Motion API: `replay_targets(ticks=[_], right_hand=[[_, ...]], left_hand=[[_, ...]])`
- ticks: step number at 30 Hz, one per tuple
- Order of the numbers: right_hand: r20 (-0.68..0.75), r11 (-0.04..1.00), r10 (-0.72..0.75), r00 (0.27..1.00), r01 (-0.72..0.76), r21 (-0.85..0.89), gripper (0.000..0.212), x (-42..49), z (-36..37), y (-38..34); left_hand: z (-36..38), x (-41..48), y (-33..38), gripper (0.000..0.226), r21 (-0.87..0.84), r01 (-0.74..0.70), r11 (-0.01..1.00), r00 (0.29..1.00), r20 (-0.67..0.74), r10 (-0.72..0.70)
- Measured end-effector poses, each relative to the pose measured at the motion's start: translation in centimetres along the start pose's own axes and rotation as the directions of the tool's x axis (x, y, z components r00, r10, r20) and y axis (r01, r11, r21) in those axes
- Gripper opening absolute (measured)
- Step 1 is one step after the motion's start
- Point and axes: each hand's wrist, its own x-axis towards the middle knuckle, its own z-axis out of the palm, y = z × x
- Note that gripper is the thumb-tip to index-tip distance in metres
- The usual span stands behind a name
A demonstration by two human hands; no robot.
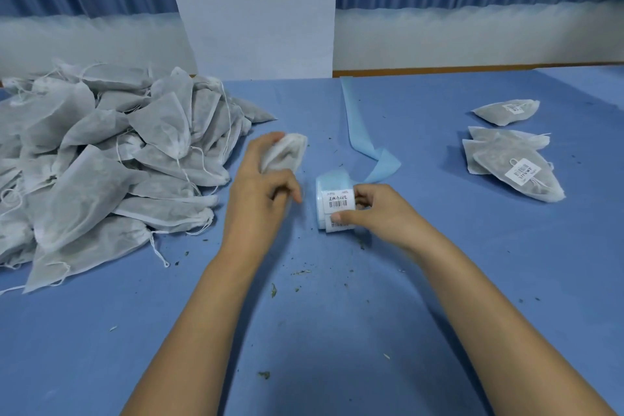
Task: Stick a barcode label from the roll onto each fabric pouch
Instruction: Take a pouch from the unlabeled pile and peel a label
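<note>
1. Pouch [287, 151], one: white fabric with dark filling, blurred, gripped by the left hand [266, 186], whose fingers curl round it.
2. Label roll [332, 204], one: pale blue with barcode labels facing out, on the tabletop [337, 331]. The right hand [381, 213] pinches it, and its fingers partly cover it.
3. Backing strip [358, 132], one: trails beyond the right fingers.
4. Pouch pile [101, 162], uncountable: left of the left fingers, cut off at the frame edge.
5. Labelled pouches [516, 172], four: well right of the right fingers, only two labels visible.

The pouches [101, 145] are made of thin, matt, white fabric. The table [337, 331] is covered with matt blue cloth. The label roll [334, 206] is wound of smooth paper.
</note>
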Motion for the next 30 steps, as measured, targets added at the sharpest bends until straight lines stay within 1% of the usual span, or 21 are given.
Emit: replay_targets(ticks=[3,5,7,10,12,16,20,22,26,30], right_hand=[[-0.028,0.997,0.003,1.0,-0.001,0.077,0.023,0.1,0.2,0.3],[-0.025,0.989,-0.005,1.0,0.009,0.145,0.023,0.2,0.3,0.4],[-0.017,0.98,-0.012,1.0,0.015,0.196,0.022,0.3,0.3,0.5],[0.004,0.974,0.003,1.0,-0.003,0.227,0.023,0.5,0.1,0.6],[0.028,0.97,0.0,1.0,-0.006,0.244,0.026,0.5,0.0,0.5],[0.12,0.971,-0.036,0.992,0.006,0.239,0.024,0.2,-0.4,0.4],[0.144,0.973,-0.055,0.988,0.02,0.231,0.015,0.1,-0.7,0.5],[0.134,0.974,-0.06,0.989,0.028,0.225,0.013,0.1,-0.5,0.4],[0.092,0.976,-0.059,0.994,0.038,0.214,0.017,0.1,-0.2,0.4],[0.09,0.977,-0.064,0.994,0.044,0.208,0.014,0.1,0.1,0.2]], left_hand=[[1.1,-0.3,0.5,0.022,0.043,-0.156,0.987,0.978,0.144,0.148],[1.5,-0.4,0.8,0.017,0.042,-0.219,0.975,0.952,0.229,0.204],[1.4,-0.4,0.8,0.023,0.024,-0.244,0.97,0.931,0.286,0.227],[1.0,-0.2,0.7,0.042,0.064,-0.24,0.969,0.913,0.354,0.203],[0.9,-0.2,0.9,0.045,0.082,-0.181,0.98,0.925,0.352,0.142],[1.2,-0.3,0.9,0.036,0.107,-0.08,0.991,0.96,0.276,0.048],[1.2,-0.2,0.6,0.024,0.046,0.036,0.998,0.974,0.222,-0.045],[1.3,-0.1,0.7,0.019,0.04,0.056,0.998,0.975,0.213,-0.063],[1.3,0.1,0.6,0.013,0.022,0.07,0.997,0.974,0.213,-0.073],[1.1,0.0,0.2,0.004,0.021,0.036,0.999,0.979,0.201,-0.04]])
